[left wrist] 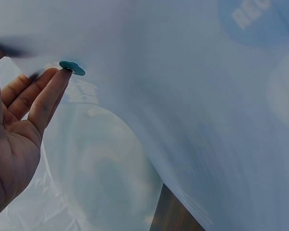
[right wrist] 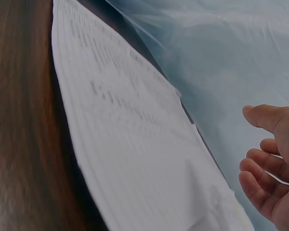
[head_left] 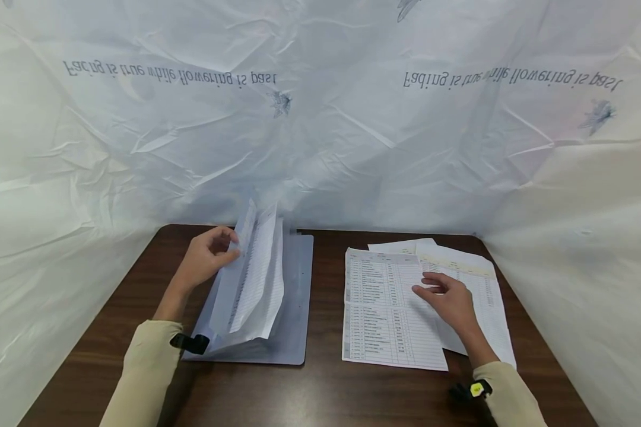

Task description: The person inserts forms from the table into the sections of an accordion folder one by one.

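My left hand (head_left: 205, 255) is at the outer face of a raised bluish plastic folder cover, its fingertips beside a teal button (left wrist: 72, 68) in the left wrist view. Inside the folder (head_left: 296, 308), several printed sheets (head_left: 262, 284) stand up and fan out next to the cover. My right hand (head_left: 448, 299) is above printed papers on the right, holding nothing, with its thumb and fingers apart. Beneath it, a table-printed sheet (head_left: 387, 320) overlaps other papers (head_left: 478, 290). The right wrist view shows the loosely bent fingers (right wrist: 260, 187) off the papers' edge.
A dark brown wooden table (head_left: 320, 391) carries everything, with a strip of bare wood between folder and papers. Behind and at both sides hangs a white plastic sheet (head_left: 320, 142) with printed lettering; it meets the table's back edge. Each wrist wears a black strap.
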A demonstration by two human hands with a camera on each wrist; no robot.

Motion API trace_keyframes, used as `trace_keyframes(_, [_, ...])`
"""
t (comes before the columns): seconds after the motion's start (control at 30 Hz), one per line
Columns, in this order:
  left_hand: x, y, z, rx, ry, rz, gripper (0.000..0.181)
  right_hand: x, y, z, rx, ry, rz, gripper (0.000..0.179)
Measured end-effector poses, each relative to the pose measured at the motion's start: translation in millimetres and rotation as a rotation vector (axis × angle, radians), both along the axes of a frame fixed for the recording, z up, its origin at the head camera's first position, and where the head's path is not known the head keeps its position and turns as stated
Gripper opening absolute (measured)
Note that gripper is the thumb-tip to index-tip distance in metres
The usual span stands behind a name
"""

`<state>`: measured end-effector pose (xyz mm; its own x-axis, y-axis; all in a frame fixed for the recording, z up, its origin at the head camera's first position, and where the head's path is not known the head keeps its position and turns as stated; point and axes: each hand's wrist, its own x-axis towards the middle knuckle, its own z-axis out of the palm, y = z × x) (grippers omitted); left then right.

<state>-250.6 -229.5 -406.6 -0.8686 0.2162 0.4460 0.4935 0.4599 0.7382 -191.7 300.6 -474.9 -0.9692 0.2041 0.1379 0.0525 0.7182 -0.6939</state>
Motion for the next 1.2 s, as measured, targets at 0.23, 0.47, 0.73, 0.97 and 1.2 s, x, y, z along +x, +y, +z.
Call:
trace_keyframes(0.23, [0.5,-0.8,-0.5,0.003,-0.005,-0.007,0.019,4.5,11,-8.7,0.019,-0.081,-0.031,0.062])
trace_keyframes(0.47, [2.2,-0.7,0.1,0.01,-0.008,-0.005,0.019,8.0,15,-17.9,0.055,-0.13,-0.024,0.065])
trace_keyframes(0.73, [1.6,-0.5,0.6,0.01,-0.02,-0.001,0.019,8.4,14,-20.8,0.07,-0.172,-0.031,0.07])
trace_keyframes(0.97, [1.9,-0.6,1.0,0.015,-0.015,-0.009,0.02,6.7,12,-22.7,0.102,-0.191,-0.02,0.074])
trace_keyframes(1.2, [1.9,-0.3,1.1,0.014,-0.01,-0.013,0.022,7.6,12,-21.9,0.117,-0.193,-0.022,0.071])
